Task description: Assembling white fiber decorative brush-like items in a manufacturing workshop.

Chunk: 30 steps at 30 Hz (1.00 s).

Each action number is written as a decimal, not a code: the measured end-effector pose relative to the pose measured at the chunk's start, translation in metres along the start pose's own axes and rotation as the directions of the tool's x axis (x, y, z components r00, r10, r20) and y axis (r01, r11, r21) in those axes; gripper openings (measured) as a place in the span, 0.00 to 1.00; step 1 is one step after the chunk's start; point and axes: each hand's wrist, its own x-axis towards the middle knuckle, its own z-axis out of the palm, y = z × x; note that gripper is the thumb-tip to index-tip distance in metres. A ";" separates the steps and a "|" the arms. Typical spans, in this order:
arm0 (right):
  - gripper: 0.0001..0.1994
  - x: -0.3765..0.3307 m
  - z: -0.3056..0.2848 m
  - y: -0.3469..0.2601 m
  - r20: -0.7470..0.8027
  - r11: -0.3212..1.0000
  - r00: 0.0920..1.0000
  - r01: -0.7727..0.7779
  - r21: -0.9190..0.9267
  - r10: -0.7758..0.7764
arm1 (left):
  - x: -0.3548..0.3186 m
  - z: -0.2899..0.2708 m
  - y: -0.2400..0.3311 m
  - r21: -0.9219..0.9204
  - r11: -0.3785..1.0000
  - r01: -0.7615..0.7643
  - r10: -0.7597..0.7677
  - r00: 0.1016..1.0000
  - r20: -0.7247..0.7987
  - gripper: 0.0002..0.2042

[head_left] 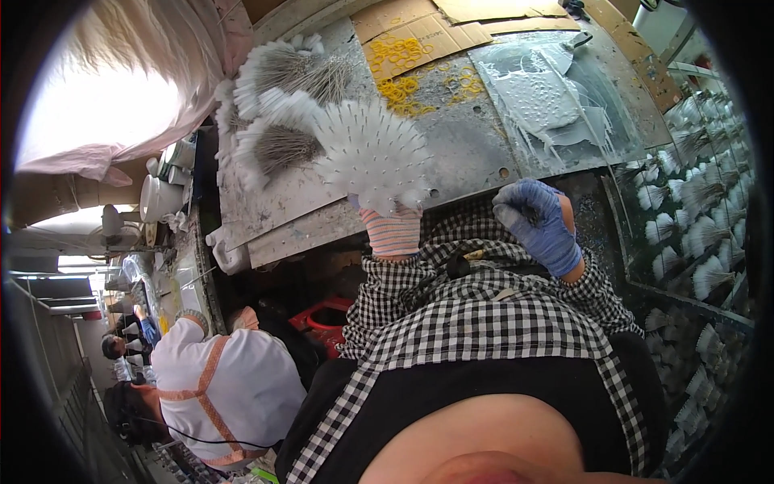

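My left hand, in an orange-and-white striped glove, grips a bundle of white wire-stemmed brushes at the table's near edge. The bundle fans into a round dome with many small tips pointing up, hiding my fingers in part. My right hand, in a blue glove, is raised above my lap, its fingers curled in. Whether anything sits inside them cannot be made out. More brushes with bare wire stems lie in piles beyond the bundle, white ends to the left.
Yellow rubber bands lie scattered on the grey table. To the right is a board smeared with white paste, a scraper on it. Racks of white brushes stand at far right. A co-worker sits at left near a red stool.
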 end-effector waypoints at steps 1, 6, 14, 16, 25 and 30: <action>0.04 0.001 0.000 0.001 0.030 0.999 0.999 -0.032 0.023 0.031 | -0.002 0.005 0.003 0.167 0.985 -0.051 0.065 0.995 -0.081 0.24; 0.05 0.007 0.001 0.003 0.051 0.999 0.998 -0.029 0.040 0.027 | -0.006 0.044 0.028 0.282 0.949 -0.140 0.109 0.987 0.122 0.28; 0.05 0.008 -0.018 -0.009 -0.030 0.999 0.999 0.021 0.044 -0.020 | -0.008 0.060 0.045 0.255 0.964 -0.082 0.097 0.994 -0.047 0.29; 0.05 0.005 -0.035 -0.010 -0.068 0.999 0.997 0.028 0.046 -0.025 | -0.012 0.064 0.050 0.159 0.984 0.077 -0.090 0.993 0.074 0.28; 0.08 0.057 -0.120 -0.018 -0.183 0.998 0.982 -0.040 0.055 0.049 | 0.090 0.106 0.012 0.470 0.824 0.316 -0.352 0.936 -0.011 0.13; 0.07 0.109 -0.120 -0.003 -0.009 0.994 1.000 0.011 -0.113 -0.012 | 0.126 0.161 -0.023 0.628 0.772 0.099 -0.431 0.807 0.403 0.09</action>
